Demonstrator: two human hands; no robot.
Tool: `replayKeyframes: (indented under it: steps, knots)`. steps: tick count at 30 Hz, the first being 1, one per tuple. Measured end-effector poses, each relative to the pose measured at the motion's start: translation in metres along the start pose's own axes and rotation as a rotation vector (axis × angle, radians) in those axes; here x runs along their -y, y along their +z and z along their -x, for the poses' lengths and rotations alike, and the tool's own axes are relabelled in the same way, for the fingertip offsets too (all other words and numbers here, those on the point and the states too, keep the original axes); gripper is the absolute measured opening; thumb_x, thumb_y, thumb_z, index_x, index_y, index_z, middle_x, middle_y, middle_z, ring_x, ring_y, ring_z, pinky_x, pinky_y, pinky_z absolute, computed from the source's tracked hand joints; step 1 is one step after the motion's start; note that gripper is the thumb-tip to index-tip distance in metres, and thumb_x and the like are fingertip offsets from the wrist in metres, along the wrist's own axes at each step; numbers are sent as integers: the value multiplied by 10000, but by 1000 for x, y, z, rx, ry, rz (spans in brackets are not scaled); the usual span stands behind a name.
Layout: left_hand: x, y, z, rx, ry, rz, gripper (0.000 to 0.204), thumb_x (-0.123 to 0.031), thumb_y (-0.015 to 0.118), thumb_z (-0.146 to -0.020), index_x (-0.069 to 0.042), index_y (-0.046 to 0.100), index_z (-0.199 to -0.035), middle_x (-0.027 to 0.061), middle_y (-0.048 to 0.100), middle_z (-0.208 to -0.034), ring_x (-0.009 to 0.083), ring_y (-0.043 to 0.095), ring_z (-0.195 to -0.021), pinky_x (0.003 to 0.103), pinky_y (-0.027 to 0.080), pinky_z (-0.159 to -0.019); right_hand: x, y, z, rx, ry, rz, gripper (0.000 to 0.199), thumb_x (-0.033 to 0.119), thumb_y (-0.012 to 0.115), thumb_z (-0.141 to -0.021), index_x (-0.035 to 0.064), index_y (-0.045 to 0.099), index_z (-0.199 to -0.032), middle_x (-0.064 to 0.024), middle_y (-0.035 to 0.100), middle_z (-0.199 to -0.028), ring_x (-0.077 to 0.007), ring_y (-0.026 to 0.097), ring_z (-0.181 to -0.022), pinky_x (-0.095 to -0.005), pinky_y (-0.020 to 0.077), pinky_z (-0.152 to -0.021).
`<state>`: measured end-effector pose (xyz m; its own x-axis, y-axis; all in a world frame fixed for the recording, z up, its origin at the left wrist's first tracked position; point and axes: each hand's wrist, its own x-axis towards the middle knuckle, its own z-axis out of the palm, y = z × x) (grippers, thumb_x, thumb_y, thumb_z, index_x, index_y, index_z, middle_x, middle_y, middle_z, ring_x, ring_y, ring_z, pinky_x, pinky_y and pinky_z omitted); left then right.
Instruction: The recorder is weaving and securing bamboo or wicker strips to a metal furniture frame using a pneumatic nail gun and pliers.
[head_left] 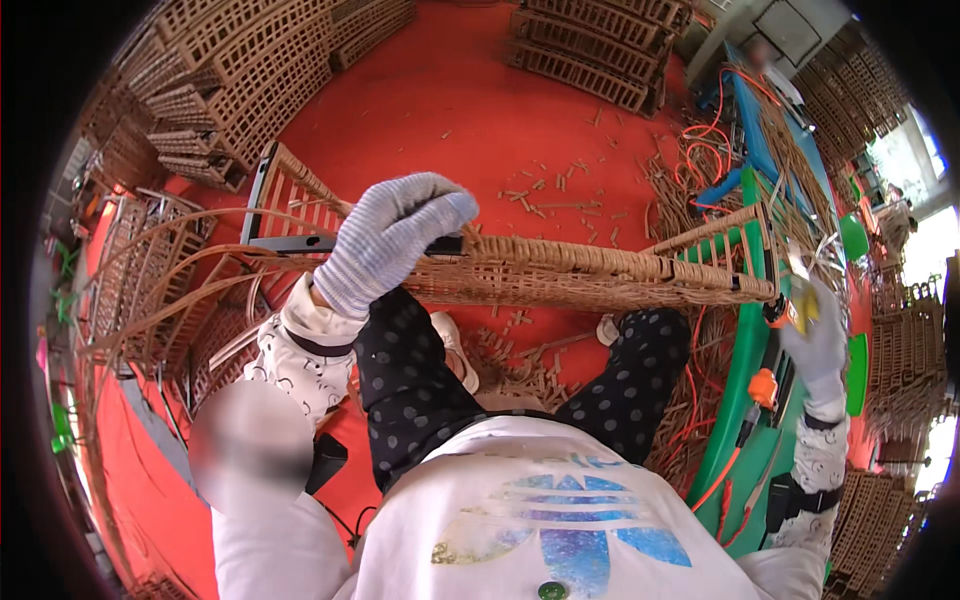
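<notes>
A woven rattan frame [600, 262] with black metal bars lies across my lap, its slatted ends standing up at left and right. My left hand [390, 240], in a pale striped knit glove, is closed over the black bar at the frame's left part. Long loose rattan strands [180, 255] run from the left toward that hand. Over a green table at the right, my gloved right hand [818, 340] is smeared by motion. A yellow object [803, 305] shows at its fingers, too blurred to name. Below it rests an orange hose coupling [763, 388].
The green table [735, 400] curves along my right side, with an orange hose [715, 490] over it. Stacked rattan racks [250, 80] stand at the far left, more [590, 55] at the back. Cane scraps [545, 195] litter the red floor. Another person [780, 80] is at the far right.
</notes>
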<state>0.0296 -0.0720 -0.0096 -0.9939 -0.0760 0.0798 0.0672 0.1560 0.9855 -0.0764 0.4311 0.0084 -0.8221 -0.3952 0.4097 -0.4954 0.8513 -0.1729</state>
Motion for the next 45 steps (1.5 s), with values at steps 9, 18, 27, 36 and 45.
replayKeyframes:
  steps: [9, 18, 27, 36, 45]
  knots:
    - [7, -2, 2, 11, 26, -28, 210, -158, 599, -889, 31, 642, -972, 28, 655, -820, 83, 594, -755, 236, 491, -710, 221, 70, -100, 283, -661, 34, 625, 342, 741, -619, 41, 533, -1125, -145, 577, -1023, -315, 582, -924, -406, 512, -763]
    - [10, -5, -2, 20, 39, -41, 204, -149, 587, -899, 34, 637, -974, 39, 660, -843, 96, 613, -787, 244, 502, -742, 234, 81, -107, 396, -661, 39, 632, 405, 717, -637, 60, 549, -1139, -141, 585, -992, -311, 593, -904, -414, 518, -764]
    - [9, -4, 0, 14, 35, -46, 217, -161, 583, -902, 36, 637, -972, 41, 661, -847, 95, 610, -802, 242, 497, -757, 250, 85, -113, 298, -738, 81, 544, 314, 741, -631, 41, 575, -1071, -119, 590, -870, -295, 615, -809, -383, 518, -666]
    - [4, -7, -2, -168, 294, 161, 207, -89, 556, -907, 29, 605, -1070, 86, 640, -977, 114, 584, -885, 237, 469, -814, 239, 84, -109, 234, -660, 143, 362, 403, 643, -767, 97, 584, -950, -76, 638, -704, -271, 645, -618, -395, 517, -574]
    - [14, -37, 39, -359, 228, -468, 179, -89, 598, -874, 21, 622, -1014, 95, 649, -871, 137, 623, -779, 245, 485, -718, 33, 11, -27, 33, 395, 227, 472, 452, 573, -816, 85, 536, -1110, -188, 619, -1018, -388, 588, -938, -432, 458, -783]
